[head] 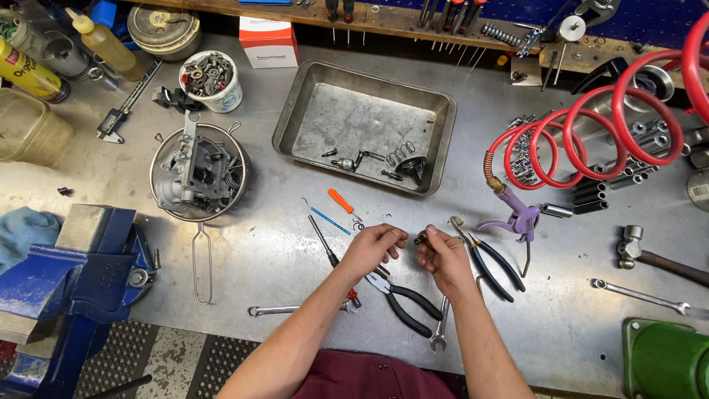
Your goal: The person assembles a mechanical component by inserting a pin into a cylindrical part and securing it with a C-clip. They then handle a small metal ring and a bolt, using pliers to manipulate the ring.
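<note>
Head view, hands, left (375, 244), right (442, 255), pinching small dark part (422, 238), pliers (402, 294) beneath.

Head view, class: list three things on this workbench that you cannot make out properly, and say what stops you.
1. Small dark part between both hands: too small, partly covered by fingers, head view.
2. Green machine: cut off by bottom right edge.
3. Small pieces in the metal tray: too small to identify.

**What my steel table carries**

I see a grey metal table (295, 244). My landmark, the baking pan (436, 140), lies at its middle rear. Left of the pan sits a wire strainer (198, 222); in front lie black-handled pliers (405, 299), an orange screwdriver (341, 201) and wrenches (439, 332); right, a red coiled hose (591, 133).
</note>
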